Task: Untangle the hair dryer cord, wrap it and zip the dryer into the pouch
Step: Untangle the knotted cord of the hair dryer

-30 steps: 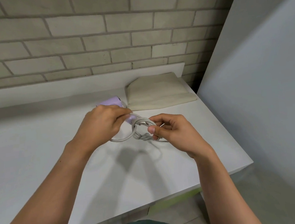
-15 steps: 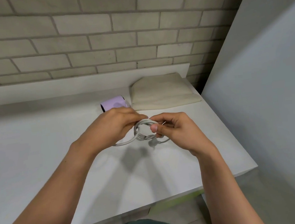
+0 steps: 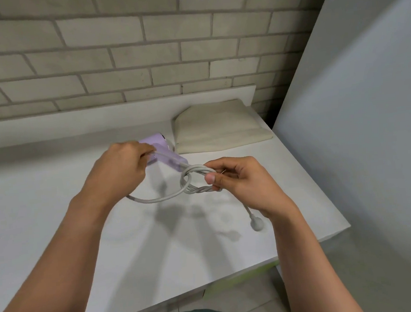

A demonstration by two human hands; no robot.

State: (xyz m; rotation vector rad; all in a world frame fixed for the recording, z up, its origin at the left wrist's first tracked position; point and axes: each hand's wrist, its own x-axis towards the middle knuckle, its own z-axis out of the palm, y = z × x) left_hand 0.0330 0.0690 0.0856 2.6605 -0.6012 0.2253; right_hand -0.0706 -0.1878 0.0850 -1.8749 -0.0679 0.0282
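The lilac hair dryer (image 3: 167, 156) is lifted above the white table (image 3: 56, 218), its body towards the wall and its handle pointing at me. My left hand (image 3: 118, 171) grips the dryer near where the handle meets the body. A grey cord (image 3: 158, 198) loops below both hands and twists into a knot (image 3: 197, 184). My right hand (image 3: 236, 180) pinches that knotted bundle between thumb and fingers. The cord's plug (image 3: 257, 223) hangs below my right wrist, just above the table. A beige fabric pouch (image 3: 217, 127) lies flat at the table's back right.
A brick wall (image 3: 140, 49) runs behind the table, with a low white ledge (image 3: 72, 122) at its foot. A grey panel (image 3: 357, 117) stands close on the right, beside the table's right edge. The table's front edge (image 3: 210, 277) is near my body.
My hands have drawn apart: the left has pulled the dryer back and left, the right holds the knot. The cord loop has stretched out and the plug now hangs free below my right wrist.
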